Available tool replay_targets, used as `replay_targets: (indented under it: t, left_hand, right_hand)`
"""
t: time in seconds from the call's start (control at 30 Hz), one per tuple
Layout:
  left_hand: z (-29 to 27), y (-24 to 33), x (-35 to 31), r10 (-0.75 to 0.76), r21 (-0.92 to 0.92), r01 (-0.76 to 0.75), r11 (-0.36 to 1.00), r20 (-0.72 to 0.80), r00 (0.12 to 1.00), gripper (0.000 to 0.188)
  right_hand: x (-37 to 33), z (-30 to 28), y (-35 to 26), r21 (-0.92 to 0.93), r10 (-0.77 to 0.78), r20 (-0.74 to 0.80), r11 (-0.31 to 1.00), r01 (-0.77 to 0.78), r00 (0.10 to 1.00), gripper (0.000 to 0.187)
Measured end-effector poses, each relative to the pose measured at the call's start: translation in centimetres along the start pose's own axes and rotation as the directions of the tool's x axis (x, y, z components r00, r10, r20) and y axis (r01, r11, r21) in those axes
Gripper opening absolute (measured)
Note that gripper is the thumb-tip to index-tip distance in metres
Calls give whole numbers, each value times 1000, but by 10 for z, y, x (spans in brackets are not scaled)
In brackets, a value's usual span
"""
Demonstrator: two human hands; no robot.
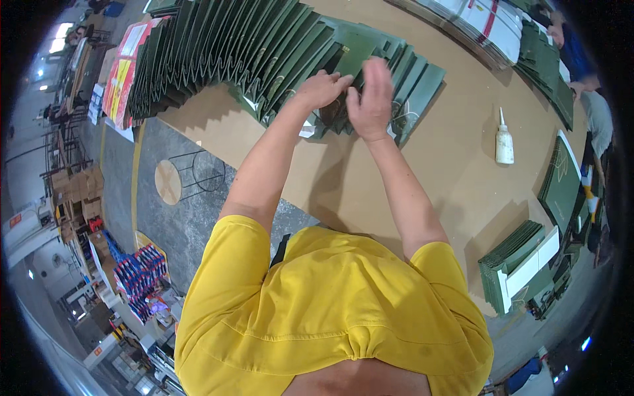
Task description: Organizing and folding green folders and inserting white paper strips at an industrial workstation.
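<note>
A long curved row of dark green paper bags (264,46) stands fanned out along the far side of the table. My left hand (323,89) lies at the near right part of this row, fingers bent against one bag; whether it pinches that bag is hidden. Right beside it, my right hand (373,102) is raised over the bags with its fingers stretched out and the thumb apart, the fingertips blurred by motion. Under and between the hands, a green bag (356,53) lies tilted with its flat face up. Thin cord and white paper show at the bags' near edges.
On the brown tabletop (449,152) stands a white squeeze bottle (504,142) with a pointed nozzle. A bundle of green bags (518,261) lies at the right edge. Wrapped stacks (489,26) fill the far right, near another person's hand (581,86). A round stool (169,182) stands at left.
</note>
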State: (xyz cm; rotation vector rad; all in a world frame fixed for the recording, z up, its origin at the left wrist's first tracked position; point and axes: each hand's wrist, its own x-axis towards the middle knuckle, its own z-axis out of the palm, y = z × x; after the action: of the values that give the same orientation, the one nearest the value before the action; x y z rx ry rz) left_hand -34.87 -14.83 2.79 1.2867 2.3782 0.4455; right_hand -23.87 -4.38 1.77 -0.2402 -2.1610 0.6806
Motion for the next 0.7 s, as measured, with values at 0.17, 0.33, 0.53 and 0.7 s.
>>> replay_targets:
  t: [0.17,0.33,0.53,0.7]
  left_hand:
    - [-9,-10,7,-216,-401,255,880,141,966,30]
    - [-1,-5,-17,-306,-456,295,840,51,951,53]
    - [30,51,-74,-100,-280,-136,950,-688,718,35]
    - [85,54,-148,-541,-670,47,741,-555,631,22]
  right_hand:
    - [-1,24,8,235,29,437,961,-145,899,60]
    - [-22,35,18,0,-98,540,993,116,836,51]
    - [-14,27,18,33,67,617,993,-111,784,41]
    - [-15,36,27,-109,10,710,989,96,705,42]
